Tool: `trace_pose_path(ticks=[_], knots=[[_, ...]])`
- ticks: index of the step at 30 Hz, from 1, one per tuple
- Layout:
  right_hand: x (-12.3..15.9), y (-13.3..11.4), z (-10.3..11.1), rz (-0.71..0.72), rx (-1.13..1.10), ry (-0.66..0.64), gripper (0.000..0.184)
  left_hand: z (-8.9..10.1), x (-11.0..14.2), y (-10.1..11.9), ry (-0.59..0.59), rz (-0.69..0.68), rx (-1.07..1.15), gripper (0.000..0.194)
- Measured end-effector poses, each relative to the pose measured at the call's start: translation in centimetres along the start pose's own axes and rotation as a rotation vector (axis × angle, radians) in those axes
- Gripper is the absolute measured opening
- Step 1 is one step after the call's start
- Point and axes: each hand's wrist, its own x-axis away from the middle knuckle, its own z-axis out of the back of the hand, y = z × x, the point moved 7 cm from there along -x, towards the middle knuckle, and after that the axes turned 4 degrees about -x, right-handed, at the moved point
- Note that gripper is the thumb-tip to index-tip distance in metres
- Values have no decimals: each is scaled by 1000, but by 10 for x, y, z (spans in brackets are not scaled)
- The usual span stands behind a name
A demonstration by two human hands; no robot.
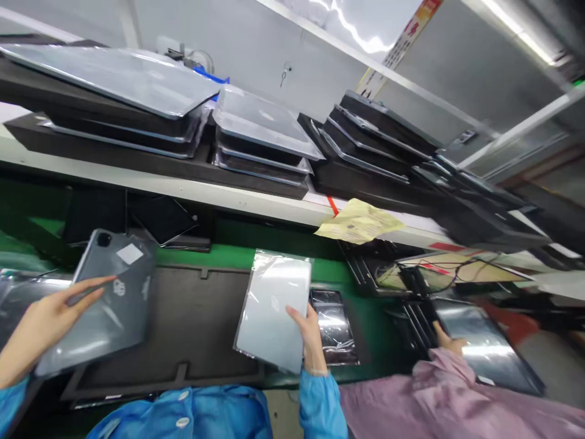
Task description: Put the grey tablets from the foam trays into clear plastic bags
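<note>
My left hand (55, 320) grips the left side of a dark grey tablet (107, 311), its fingers over the back. The tablet has a camera bump at its top corner, a white label and a small pale logo; it is tilted. My right hand (308, 335) holds a silver tablet (274, 305) in a clear plastic sleeve by its right edge, thumb on top and the other fingers hidden beneath. Between my hands lies a black foam tray (196, 329) with a raised rim. Right beside the silver tablet is a black, plastic-wrapped device (333, 326).
Stacks of wrapped tablets (269, 122) on black foam fill the shelf (219, 190) ahead. A yellow paper (359, 222) hangs over its edge. At right, a co-worker's hand (450, 342) touches a dark glossy panel (484, 341); cables (450, 271) lie behind. Green mat (233, 259) covers the bench.
</note>
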Motion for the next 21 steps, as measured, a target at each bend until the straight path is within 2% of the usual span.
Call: trace_pose_path(ticks=[1,3,4,7,11,13,15,18,21], knots=[[14,1,0,-13,-47,4,63,-2,17,11,-7,2,64,40],[44,3,-6,-53,-175,15,65,-16,53,31,-116,63,221,55],[58,4,-10,-88,-265,26,64,-19,71,42,-96,61,305,56],[94,3,-22,-181,-473,59,58,-33,113,74,-101,-107,403,45],[123,-11,-25,-188,-552,50,50,-47,153,105,-179,-398,422,23],[133,-19,-22,-186,-569,43,48,-50,169,116,-191,-476,401,21],[141,-24,-19,-199,-589,49,46,-50,182,123,-170,-466,361,26],[151,-25,-17,-217,-612,66,48,-49,195,127,-151,-364,361,34],[158,-25,-15,-203,-568,108,51,-50,201,129,-179,-305,419,32]])
